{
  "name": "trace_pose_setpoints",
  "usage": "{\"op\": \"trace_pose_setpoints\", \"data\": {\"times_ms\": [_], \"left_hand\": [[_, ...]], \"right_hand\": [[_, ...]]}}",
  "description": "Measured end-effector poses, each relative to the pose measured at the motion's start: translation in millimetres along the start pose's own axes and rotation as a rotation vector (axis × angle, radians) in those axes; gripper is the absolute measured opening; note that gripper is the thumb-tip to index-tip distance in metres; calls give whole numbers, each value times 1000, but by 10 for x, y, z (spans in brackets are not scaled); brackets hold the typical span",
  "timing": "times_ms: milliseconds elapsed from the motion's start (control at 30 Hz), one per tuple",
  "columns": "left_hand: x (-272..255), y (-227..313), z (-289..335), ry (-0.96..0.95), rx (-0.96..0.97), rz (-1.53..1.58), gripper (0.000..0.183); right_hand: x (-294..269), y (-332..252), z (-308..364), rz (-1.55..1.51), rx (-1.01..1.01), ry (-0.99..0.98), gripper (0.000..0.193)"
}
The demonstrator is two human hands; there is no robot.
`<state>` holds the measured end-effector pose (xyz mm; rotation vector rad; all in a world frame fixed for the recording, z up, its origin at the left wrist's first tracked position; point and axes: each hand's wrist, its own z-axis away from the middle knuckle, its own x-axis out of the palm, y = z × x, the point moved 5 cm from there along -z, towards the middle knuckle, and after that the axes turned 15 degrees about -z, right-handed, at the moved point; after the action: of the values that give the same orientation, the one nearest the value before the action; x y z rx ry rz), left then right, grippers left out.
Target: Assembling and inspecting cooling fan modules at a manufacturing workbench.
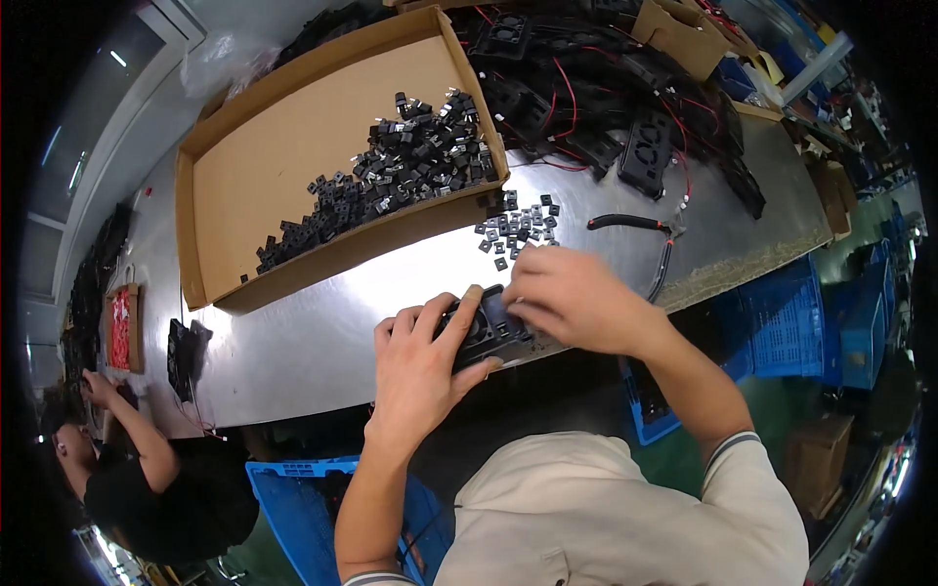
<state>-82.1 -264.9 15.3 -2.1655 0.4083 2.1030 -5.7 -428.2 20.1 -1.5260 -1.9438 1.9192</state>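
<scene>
My left hand is wrapped round a black plastic housing at the table's near edge, thumb and fingers on its sides. A round, fan-like opening shows in part beside the fingers. My right hand is at the housing's right end, its fingers bent and pressed together. Whatever they pinch there is hidden. Just beyond the hands lies a loose group of small black square parts. To the right of these, a pair of pliers with black handles rests on the metal table.
A shallow cardboard box holds a heap of small black parts with metal tabs. Black housings with red wires pile up at the back right. Blue crates stand below the table. Another person works at the far left.
</scene>
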Motion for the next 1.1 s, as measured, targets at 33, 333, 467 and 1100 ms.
{"op": "trace_pose_setpoints", "data": {"times_ms": [33, 333, 467, 1100], "left_hand": [[5, 2, -6, 0, 5, 0, 74], [-9, 18, -24, 47, 34, -105, 74], [6, 25, -30, 14, 14, -95, 74], [-7, -16, -14, -64, -79, -14, 74]], "right_hand": [[67, -44, 0, 53, -60, -54, 9], [180, -65, -52, 218, -56, -159, 12], [193, -67, -46, 219, -60, -183, 13], [-85, 404, -234, -182, 34, 160, 18]]}}
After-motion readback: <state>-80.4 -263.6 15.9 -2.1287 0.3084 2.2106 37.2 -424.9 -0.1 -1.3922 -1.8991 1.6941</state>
